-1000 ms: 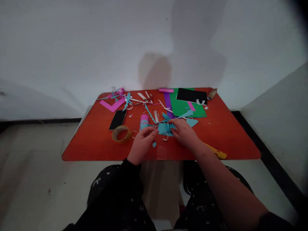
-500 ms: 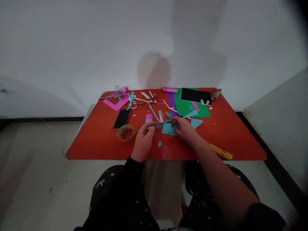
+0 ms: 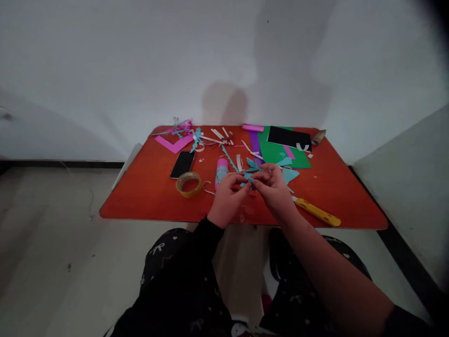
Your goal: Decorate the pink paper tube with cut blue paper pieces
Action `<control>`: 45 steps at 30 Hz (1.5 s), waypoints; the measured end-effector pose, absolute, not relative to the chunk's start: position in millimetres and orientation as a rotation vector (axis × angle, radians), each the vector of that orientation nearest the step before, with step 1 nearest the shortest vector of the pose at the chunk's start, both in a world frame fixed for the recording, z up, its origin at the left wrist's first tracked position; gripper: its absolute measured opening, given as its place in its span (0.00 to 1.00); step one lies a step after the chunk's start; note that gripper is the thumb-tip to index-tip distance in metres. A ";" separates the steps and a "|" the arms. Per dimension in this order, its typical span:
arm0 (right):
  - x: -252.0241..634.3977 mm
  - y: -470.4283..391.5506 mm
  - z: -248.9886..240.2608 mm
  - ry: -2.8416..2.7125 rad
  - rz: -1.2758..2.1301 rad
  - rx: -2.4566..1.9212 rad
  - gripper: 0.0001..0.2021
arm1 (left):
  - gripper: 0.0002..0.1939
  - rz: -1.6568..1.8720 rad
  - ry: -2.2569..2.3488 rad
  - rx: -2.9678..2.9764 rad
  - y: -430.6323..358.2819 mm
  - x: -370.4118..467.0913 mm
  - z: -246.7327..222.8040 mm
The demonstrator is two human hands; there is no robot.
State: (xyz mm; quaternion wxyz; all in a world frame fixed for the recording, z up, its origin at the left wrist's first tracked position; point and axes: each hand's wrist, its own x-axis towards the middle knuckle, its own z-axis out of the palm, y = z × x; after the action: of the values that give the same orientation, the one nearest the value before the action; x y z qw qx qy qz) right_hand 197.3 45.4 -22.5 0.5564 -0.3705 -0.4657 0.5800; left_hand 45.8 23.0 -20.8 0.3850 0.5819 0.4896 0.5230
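My left hand point(image 3: 228, 195) and my right hand point(image 3: 276, 191) meet over the front middle of the table. Between their fingertips they pinch a small blue paper piece point(image 3: 250, 180); its exact shape is too small to make out. Just behind my left hand lies a pink tube point(image 3: 222, 169) with a jagged blue paper band around it. Blue paper scraps point(image 3: 290, 175) spread behind and beside my right hand, partly hidden by it. A yellow utility knife point(image 3: 317, 212) rests to the right of my right wrist.
On the red table point(image 3: 140, 196), a tape roll point(image 3: 189, 185) and a phone point(image 3: 183, 164) sit left of my hands. Pink paper point(image 3: 174, 144) and cut strips lie at the back left. Green paper point(image 3: 264, 145) with a black rectangle point(image 3: 289, 137) is back right.
My hands, apart before, have come together, the left moving right, and now share the blue piece. More of the pink tube and knife shows. The view has shifted slightly.
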 end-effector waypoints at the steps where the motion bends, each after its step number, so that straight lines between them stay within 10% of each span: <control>1: 198.8 44.4 -22.2 -1.124 1.351 -0.887 0.26 | 0.05 1.331 1.246 1.501 22.8 45.9 -21.0; 45: 214.7 52.7 -11.4 -1.474 1.393 -0.654 0.26 | 0.14 0.919 0.895 1.381 24.1 10.3 4.5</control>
State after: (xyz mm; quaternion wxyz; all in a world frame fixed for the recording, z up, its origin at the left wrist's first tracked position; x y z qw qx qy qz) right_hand 214.7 52.7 -11.4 0.4839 -0.2684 -0.6054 0.5721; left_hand 10.3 24.1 4.5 0.5878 0.5929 0.3840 0.3945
